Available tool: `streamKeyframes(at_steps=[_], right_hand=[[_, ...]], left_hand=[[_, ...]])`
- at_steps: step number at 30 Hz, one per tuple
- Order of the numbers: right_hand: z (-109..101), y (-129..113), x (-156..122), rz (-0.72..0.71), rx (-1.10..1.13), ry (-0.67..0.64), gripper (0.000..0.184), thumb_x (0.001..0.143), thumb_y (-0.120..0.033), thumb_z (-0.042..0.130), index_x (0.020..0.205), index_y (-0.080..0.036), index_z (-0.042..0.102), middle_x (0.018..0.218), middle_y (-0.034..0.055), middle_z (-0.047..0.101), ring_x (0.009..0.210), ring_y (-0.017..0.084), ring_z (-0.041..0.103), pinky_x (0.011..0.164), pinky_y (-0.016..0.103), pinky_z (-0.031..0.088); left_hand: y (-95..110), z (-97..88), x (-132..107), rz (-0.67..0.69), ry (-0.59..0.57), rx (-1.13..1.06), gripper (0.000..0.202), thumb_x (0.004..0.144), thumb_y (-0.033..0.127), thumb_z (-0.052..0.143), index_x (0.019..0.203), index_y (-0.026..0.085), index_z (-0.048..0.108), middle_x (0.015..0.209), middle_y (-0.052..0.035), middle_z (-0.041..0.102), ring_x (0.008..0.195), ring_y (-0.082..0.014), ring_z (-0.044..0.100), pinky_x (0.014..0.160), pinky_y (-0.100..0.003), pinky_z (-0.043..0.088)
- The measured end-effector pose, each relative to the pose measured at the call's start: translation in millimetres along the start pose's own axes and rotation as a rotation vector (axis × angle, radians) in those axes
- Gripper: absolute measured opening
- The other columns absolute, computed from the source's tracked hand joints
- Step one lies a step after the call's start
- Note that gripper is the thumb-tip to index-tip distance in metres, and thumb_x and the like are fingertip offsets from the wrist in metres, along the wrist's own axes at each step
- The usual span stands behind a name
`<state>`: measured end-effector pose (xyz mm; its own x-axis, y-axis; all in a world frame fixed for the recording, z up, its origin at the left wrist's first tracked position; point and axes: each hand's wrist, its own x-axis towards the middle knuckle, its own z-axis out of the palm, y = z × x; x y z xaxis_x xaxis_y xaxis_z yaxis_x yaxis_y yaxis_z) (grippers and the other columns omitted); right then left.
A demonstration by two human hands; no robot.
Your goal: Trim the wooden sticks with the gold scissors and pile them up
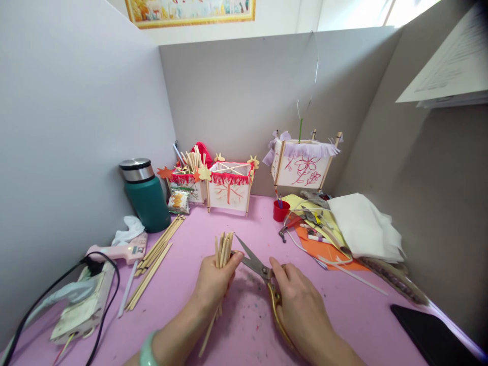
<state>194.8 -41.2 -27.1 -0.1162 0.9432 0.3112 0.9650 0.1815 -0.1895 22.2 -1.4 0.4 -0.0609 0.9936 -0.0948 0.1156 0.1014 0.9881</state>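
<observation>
1. L hand (213, 287) clamped around bundle of wood sticks (223, 250), held upright, just L of blades.
2. R hand (301, 310) gripping gold-handled scissors (251, 262), blades apart, tips just beside bundle.
3. L of grip, on pink table (244, 330): loose sticks (152, 269), pink glue gun (118, 252), teal flask (147, 202).
4. R of grip: red cup (281, 210), orange paper (324, 251), white cloth (364, 229).
5. Well ahead: 2 paper lanterns (231, 185) (301, 163) by grey partition (244, 91).

hands (215, 282) (301, 310): 2 | scissors (251, 263): 1 | paper lanterns (230, 189) (301, 165): 2 | green flask (148, 203): 1 | red cup (281, 211): 1 | glue gun (118, 252): 1
</observation>
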Motion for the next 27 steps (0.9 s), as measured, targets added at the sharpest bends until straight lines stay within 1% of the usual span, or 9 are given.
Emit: streamKeyframes(at_steps=[4, 5, 8, 9, 11, 13, 16, 21, 27], right_hand=[[-0.3, 1.0, 0.0, 0.005, -0.005, -0.004, 0.053, 0.078, -0.011, 0.045, 0.130, -0.014, 0.048, 0.098, 0.0112, 0.059, 0.090, 0.023, 0.055, 0.076, 0.033, 0.042], [-0.5, 1.5, 0.1, 0.008, -0.011, -0.008, 0.054, 0.076, -0.010, 0.046, 0.130, -0.014, 0.048, 0.098, 0.0110, 0.059, 0.089, 0.023, 0.055, 0.075, 0.033, 0.042], [-1.0, 3.2, 0.8, 0.015, -0.033, -0.012, 0.057, 0.074, -0.010, 0.047, 0.130, -0.015, 0.048, 0.097, 0.0107, 0.059, 0.089, 0.023, 0.056, 0.074, 0.032, 0.042], [-1.0, 3.5, 1.1, 0.015, -0.036, -0.010, 0.057, 0.073, -0.010, 0.047, 0.130, -0.015, 0.048, 0.097, 0.0106, 0.059, 0.089, 0.023, 0.056, 0.074, 0.032, 0.042], [-0.7, 3.9, 1.4, 0.010, -0.033, -0.006, 0.058, 0.073, -0.009, 0.047, 0.130, -0.015, 0.048, 0.097, 0.0104, 0.059, 0.089, 0.023, 0.056, 0.074, 0.031, 0.041], [-0.3, 3.6, 1.6, 0.002, -0.023, -0.005, 0.058, 0.072, -0.009, 0.047, 0.130, -0.015, 0.048, 0.098, 0.0103, 0.059, 0.089, 0.023, 0.056, 0.075, 0.032, 0.041], [0.1, 2.9, 1.4, -0.005, -0.010, -0.009, 0.058, 0.073, -0.009, 0.047, 0.130, -0.015, 0.048, 0.098, 0.0103, 0.059, 0.090, 0.023, 0.055, 0.075, 0.032, 0.041], [0.2, 2.7, 1.0, -0.004, -0.019, -0.003, 0.055, 0.075, -0.010, 0.047, 0.130, -0.015, 0.048, 0.097, 0.0104, 0.059, 0.089, 0.023, 0.056, 0.075, 0.032, 0.041], [1.5, 3.4, 0.3, -0.031, -0.022, 0.034, 0.048, 0.081, -0.013, 0.046, 0.129, -0.017, 0.050, 0.094, 0.0090, 0.060, 0.086, 0.021, 0.057, 0.071, 0.030, 0.041]], left_hand=[[-3.4, -1.7, 1.7, 0.006, -0.082, -0.076, 0.051, 0.069, 0.051, 0.065, 0.099, 0.009, 0.066, 0.039, 0.0084, 0.038, 0.034, -0.0075, 0.032, 0.035, -0.021, 0.023], [-4.2, -2.1, 1.9, 0.006, -0.110, -0.101, 0.047, 0.069, 0.048, 0.066, 0.097, 0.010, 0.066, 0.041, 0.0079, 0.040, 0.034, -0.0070, 0.033, 0.037, -0.020, 0.023], [-4.0, -2.5, 1.2, 0.012, -0.190, -0.146, 0.032, 0.071, 0.040, 0.065, 0.074, 0.008, 0.066, 0.048, 0.0017, 0.052, 0.035, -0.0052, 0.036, 0.039, -0.021, 0.024], [-3.2, -2.3, 0.6, 0.016, -0.215, -0.163, 0.031, 0.071, 0.040, 0.064, 0.073, 0.008, 0.066, 0.053, -0.0008, 0.057, 0.035, -0.0049, 0.037, 0.038, -0.021, 0.023], [-1.6, -1.8, -0.2, 0.022, -0.240, -0.210, 0.035, 0.071, 0.040, 0.064, 0.088, 0.009, 0.065, 0.060, -0.0031, 0.063, 0.034, -0.0050, 0.038, 0.038, -0.020, 0.022], [-1.1, -1.5, -0.3, 0.017, -0.213, -0.241, 0.043, 0.070, 0.041, 0.065, 0.099, 0.010, 0.061, 0.062, -0.0027, 0.064, 0.034, -0.0050, 0.038, 0.037, -0.019, 0.022], [-3.0, -1.6, 1.0, 0.018, -0.168, -0.238, 0.038, 0.070, 0.042, 0.066, 0.089, 0.009, 0.062, 0.055, -0.0004, 0.059, 0.034, -0.0038, 0.035, 0.037, -0.019, 0.021], [-3.5, -1.3, 1.0, -0.009, -0.156, -0.226, 0.045, 0.069, 0.049, 0.067, 0.091, 0.011, 0.061, 0.048, 0.0063, 0.047, 0.034, -0.0037, 0.031, 0.036, -0.018, 0.021], [0.0, -1.6, -0.4, -0.025, -0.075, -0.160, 0.045, 0.064, 0.057, 0.068, 0.063, 0.013, 0.058, 0.042, 0.0051, 0.043, 0.032, -0.0048, 0.032, 0.034, -0.020, 0.021]])
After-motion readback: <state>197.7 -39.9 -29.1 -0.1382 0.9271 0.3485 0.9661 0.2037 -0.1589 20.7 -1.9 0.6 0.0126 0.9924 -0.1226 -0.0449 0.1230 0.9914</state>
